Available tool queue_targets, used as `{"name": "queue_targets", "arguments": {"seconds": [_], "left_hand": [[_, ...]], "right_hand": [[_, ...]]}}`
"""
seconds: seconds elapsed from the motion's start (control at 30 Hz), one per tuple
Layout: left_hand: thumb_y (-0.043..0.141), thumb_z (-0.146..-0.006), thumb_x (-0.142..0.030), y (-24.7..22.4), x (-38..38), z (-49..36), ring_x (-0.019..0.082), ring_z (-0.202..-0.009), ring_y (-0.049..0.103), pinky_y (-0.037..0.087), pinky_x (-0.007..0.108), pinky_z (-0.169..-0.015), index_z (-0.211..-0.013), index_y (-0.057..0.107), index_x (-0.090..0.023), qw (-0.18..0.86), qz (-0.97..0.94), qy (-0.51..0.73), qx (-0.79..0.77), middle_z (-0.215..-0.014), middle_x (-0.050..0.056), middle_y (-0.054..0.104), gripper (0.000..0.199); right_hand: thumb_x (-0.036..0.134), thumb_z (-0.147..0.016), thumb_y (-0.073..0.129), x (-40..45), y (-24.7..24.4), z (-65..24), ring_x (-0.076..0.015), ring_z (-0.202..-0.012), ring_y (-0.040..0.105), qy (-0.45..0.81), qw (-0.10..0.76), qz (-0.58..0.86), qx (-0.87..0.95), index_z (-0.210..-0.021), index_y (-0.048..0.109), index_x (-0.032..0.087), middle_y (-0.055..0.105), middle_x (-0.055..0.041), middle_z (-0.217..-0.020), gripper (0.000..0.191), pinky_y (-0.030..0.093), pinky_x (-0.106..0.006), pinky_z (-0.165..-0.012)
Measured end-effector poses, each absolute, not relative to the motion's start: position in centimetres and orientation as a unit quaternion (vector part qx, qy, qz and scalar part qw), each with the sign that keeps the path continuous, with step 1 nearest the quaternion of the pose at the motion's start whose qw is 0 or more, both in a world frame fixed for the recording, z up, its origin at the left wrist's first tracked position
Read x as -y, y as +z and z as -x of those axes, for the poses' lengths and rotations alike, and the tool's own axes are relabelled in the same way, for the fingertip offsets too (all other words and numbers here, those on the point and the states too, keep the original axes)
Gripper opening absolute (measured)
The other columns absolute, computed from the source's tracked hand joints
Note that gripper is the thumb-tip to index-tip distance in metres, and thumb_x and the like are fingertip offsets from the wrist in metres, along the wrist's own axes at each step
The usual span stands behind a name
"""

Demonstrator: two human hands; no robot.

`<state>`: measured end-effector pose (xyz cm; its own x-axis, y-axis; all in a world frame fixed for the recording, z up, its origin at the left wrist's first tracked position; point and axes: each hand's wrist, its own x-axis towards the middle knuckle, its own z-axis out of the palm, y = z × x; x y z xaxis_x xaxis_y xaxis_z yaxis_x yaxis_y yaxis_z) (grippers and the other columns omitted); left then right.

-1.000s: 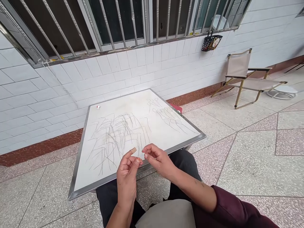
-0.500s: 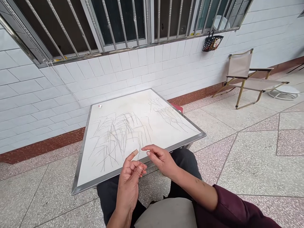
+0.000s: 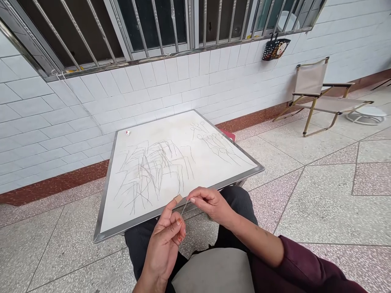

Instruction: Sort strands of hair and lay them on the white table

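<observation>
A short, thin wire (image 3: 184,208) slants upward between my two hands, just off the near edge of the white-topped table (image 3: 174,122). Its lower end is pinched between the thumb and fingers of my left hand (image 3: 165,238), whose raised index finger wears a tan tape wrap (image 3: 178,198). My right hand (image 3: 212,206) grips the upper end with thumb and index fingertip. Many bent thin wires (image 3: 165,156) lie tangled across the table's left and middle. Several wires with looped ends (image 3: 214,136) are spread along the right side.
A small white-and-red item (image 3: 128,132) sits at the table's far left corner. Behind stands a tiled wall (image 3: 146,89) with a barred window. A folding chair (image 3: 320,89) and a round white stool (image 3: 365,115) are off to the right. A grey cushion-like shape (image 3: 214,272) covers my lap.
My right thumb and index finger, apart before, have closed on the wire's upper end. The wire now leans right, and my left hand has dropped slightly.
</observation>
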<state>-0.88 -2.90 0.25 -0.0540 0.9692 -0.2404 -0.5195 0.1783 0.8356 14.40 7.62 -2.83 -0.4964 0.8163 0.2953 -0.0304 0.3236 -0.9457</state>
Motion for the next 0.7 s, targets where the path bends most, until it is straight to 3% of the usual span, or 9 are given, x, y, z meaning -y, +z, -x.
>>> {"name": "queue_targets", "arguments": {"seconds": [0.23,0.47,0.7], "left_hand": [[0.065,-0.081,-0.019,0.9,3.6,1.6,0.008,-0.053,0.032,0.024,0.024,-0.054,-0.139,0.054,-0.02,0.674,-0.239,0.575,-0.397,-0.057,-0.004,0.045,0.058],[0.067,-0.075,-0.015,1.9,4.1,2.8,0.006,-0.048,0.023,0.019,0.023,-0.049,-0.137,0.057,-0.02,0.696,-0.201,0.54,-0.429,-0.055,-0.006,0.039,0.063],[0.069,-0.073,-0.013,1.3,4.4,4.5,0.006,-0.049,0.026,0.023,0.022,-0.049,-0.136,0.058,-0.02,0.683,-0.166,0.564,-0.434,-0.053,-0.006,0.04,0.065]], "right_hand": [[0.035,-0.093,0.056,-7.4,-2.5,-15.2,-0.0164,-0.076,0.063,0.482,0.402,0.233,0.743,-0.092,0.074,0.024,0.073,-0.0039,-0.087,0.021,0.048,-0.03,-0.071],[0.04,-0.096,0.051,-7.9,-2.5,-15.9,-0.018,-0.069,0.062,0.431,0.368,0.162,0.808,-0.094,0.075,0.026,0.073,-0.0038,-0.076,0.028,0.05,-0.032,-0.067],[0.036,-0.094,0.053,-8.3,-2.5,-15.6,-0.017,-0.07,0.063,0.437,0.393,0.224,0.777,-0.093,0.075,0.026,0.073,-0.004,-0.082,0.025,0.049,-0.03,-0.066]]}}
